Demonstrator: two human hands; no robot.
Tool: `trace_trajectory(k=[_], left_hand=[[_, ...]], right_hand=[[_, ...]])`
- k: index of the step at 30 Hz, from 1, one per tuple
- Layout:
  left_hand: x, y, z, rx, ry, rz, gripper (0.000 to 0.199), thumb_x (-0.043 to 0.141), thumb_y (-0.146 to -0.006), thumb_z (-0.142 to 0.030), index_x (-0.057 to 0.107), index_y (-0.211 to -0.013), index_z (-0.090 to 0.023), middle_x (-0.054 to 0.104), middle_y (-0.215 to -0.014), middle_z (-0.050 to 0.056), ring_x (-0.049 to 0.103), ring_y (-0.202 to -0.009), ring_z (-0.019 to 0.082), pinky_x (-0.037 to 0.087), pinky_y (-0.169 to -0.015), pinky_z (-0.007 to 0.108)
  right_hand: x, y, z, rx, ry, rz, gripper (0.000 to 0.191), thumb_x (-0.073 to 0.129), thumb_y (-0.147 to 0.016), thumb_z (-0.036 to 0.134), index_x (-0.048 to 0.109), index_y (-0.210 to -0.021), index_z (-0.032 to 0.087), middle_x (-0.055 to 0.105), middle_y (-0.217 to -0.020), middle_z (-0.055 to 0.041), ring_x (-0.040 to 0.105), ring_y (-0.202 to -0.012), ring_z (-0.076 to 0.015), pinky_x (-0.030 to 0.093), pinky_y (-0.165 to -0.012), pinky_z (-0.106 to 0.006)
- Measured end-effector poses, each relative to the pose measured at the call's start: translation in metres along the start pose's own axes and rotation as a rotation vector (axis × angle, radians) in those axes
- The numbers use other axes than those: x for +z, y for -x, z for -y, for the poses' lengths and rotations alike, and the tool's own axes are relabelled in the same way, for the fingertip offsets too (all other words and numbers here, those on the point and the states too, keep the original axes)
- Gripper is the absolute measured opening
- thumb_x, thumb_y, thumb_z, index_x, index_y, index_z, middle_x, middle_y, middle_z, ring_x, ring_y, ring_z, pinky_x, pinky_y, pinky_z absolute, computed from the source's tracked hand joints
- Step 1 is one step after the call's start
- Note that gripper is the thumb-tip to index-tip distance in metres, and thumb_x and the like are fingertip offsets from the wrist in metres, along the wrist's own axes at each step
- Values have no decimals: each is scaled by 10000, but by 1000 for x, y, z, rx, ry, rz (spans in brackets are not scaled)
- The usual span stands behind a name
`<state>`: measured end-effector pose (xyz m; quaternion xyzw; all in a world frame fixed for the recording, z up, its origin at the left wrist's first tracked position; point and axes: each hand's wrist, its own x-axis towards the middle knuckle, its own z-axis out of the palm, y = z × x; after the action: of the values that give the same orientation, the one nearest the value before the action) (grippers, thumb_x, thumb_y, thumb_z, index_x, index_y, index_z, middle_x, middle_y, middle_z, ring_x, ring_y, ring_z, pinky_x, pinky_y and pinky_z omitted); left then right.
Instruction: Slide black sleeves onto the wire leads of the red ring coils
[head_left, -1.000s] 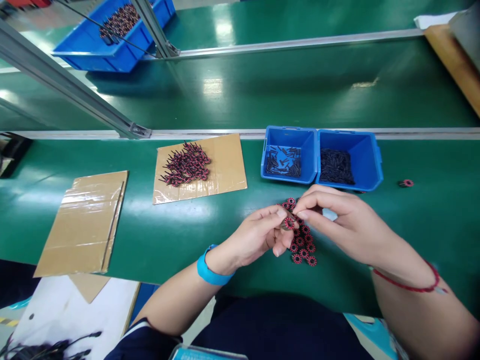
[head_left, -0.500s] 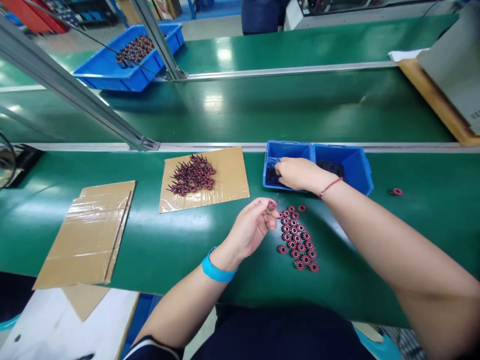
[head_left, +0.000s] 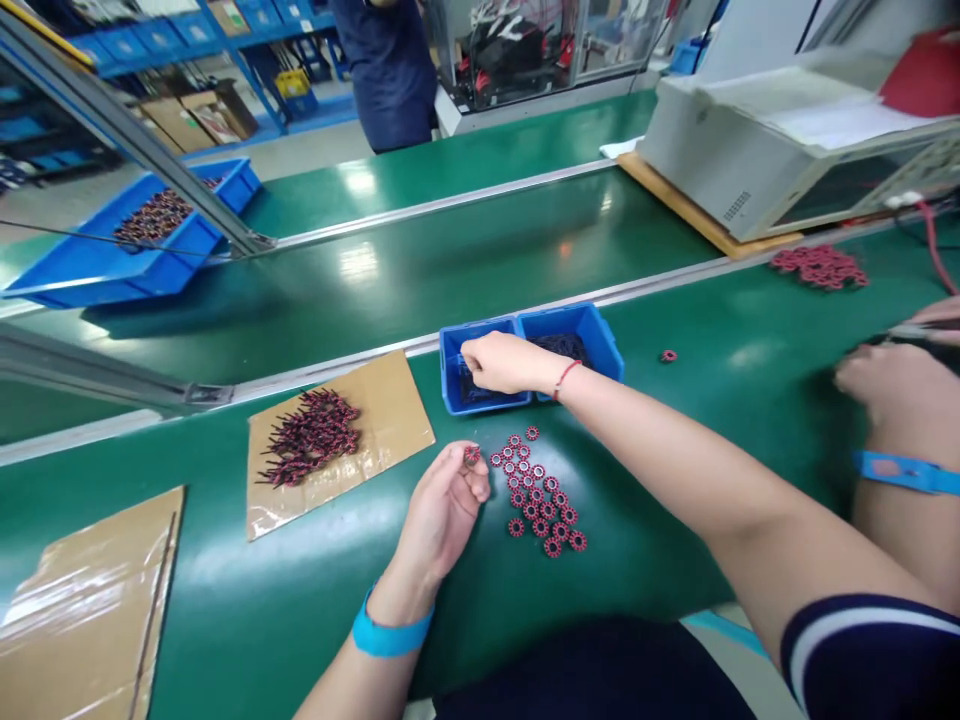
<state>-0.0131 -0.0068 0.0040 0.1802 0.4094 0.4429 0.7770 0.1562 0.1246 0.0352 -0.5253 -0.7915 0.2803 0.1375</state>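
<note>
My left hand [head_left: 439,520] pinches a small red-and-black ring-shaped core [head_left: 472,455] between thumb and fingers. Just right of it, several similar ring cores [head_left: 538,490] lie in a loose cluster on the green table. My right hand [head_left: 510,362] reaches over the left blue bin [head_left: 448,385], its fingers bent together and pointing down into it. Small dark pieces [head_left: 480,396] lie in that bin; whether the fingertips grip one is hidden. In the adjoining right blue bin [head_left: 604,345] are more dark pieces [head_left: 562,347].
A cardboard sheet [head_left: 405,410] carries a pile of cores with dark prongs [head_left: 315,435]. Another cardboard sheet [head_left: 82,590] lies at left. One core [head_left: 669,356] sits alone. A co-worker's hand [head_left: 907,385] works at right, near red parts [head_left: 819,267]. Metal rail [head_left: 330,372] behind.
The view has turned to the right, bringing the co-worker's hands and the red parts into sight. My left hand still holds the core; my right hand remains at the left bin.
</note>
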Motion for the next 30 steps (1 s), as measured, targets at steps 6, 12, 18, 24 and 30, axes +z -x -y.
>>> trace_trajectory(k=[6,12,18,24,30], left_hand=[[3,7,3,-21,-14,64,239,768,-809,-307,654,-911,-123,670,-698,17,574,-556,77,441,-544,183],[2,14,9,-113,-5,206,292,751,-829,-372,667,-959,-125,723,-747,47,652,-561,109,493,-556,203],[-1,14,13,-155,-10,275,293,711,-861,-407,649,-954,-136,729,-752,46,660,-537,111,509,-547,213],[0,15,12,-180,-42,293,321,707,-861,-437,629,-923,-132,719,-727,41,656,-529,107,503,-540,204],[1,15,12,-183,-42,293,335,722,-849,-436,636,-941,-125,716,-722,39,653,-527,103,506,-540,200]], right_hand=[[-6,54,-1,-28,-404,-110,261,536,-889,149,634,-1129,124,723,-854,-50,666,-718,-131,541,-659,-263],[23,113,8,183,-1146,-197,169,750,-813,321,681,-871,177,717,-764,-21,669,-649,-121,548,-607,-252],[42,134,19,199,-1187,-283,88,753,-843,292,720,-855,212,760,-822,-24,708,-690,-113,586,-662,-229],[39,139,22,139,-1125,-250,29,711,-889,243,735,-902,253,767,-882,-6,712,-728,-98,593,-693,-208],[38,140,24,121,-1105,-232,56,698,-898,235,738,-905,274,766,-903,14,709,-753,-86,589,-716,-188]])
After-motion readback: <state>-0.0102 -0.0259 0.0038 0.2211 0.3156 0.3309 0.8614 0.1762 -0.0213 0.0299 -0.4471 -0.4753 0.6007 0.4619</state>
